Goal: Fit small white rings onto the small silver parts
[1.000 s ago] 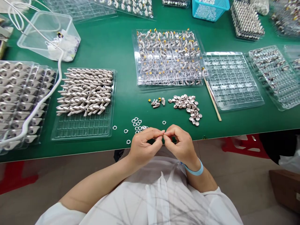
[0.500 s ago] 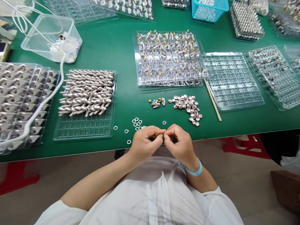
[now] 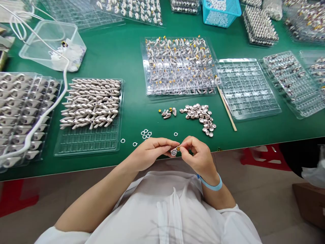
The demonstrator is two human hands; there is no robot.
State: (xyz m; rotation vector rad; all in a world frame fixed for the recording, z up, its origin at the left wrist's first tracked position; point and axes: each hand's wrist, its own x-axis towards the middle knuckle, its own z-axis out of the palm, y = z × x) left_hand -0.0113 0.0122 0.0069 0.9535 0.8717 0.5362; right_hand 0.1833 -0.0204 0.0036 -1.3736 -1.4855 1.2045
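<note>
Over the table's front edge, my left hand [image 3: 149, 153] pinches a small earbud housing [image 3: 174, 152] between thumb and fingers. Its round, silvery open end faces up, and a yellow tab sticks out at the right. My right hand [image 3: 195, 150], wearing a light-blue wristband, has thumb and forefinger closed on that tab end. Just beyond the hands lie a single white ring [image 3: 176, 134], several more white rings [image 3: 146, 134] to the left, a few loose earbud housings [image 3: 167, 113] with yellow tabs, and a pile of beige caps [image 3: 199, 113].
Left stand a tray of beige stem parts [image 3: 90, 105], a tray of larger shells [image 3: 19, 112], a white cable [image 3: 48, 110] and a clear plastic box [image 3: 27, 51]. A filled clear tray [image 3: 179, 67], a wooden stick [image 3: 227, 110], an unfilled tray [image 3: 250, 88] and a blue basket [image 3: 220, 17] lie farther off.
The left hand has opened out flatter and shifted slightly left, turning the earbud housing so its round end now shows. The right hand stays pinched at it. The whole view has shifted slightly.
</note>
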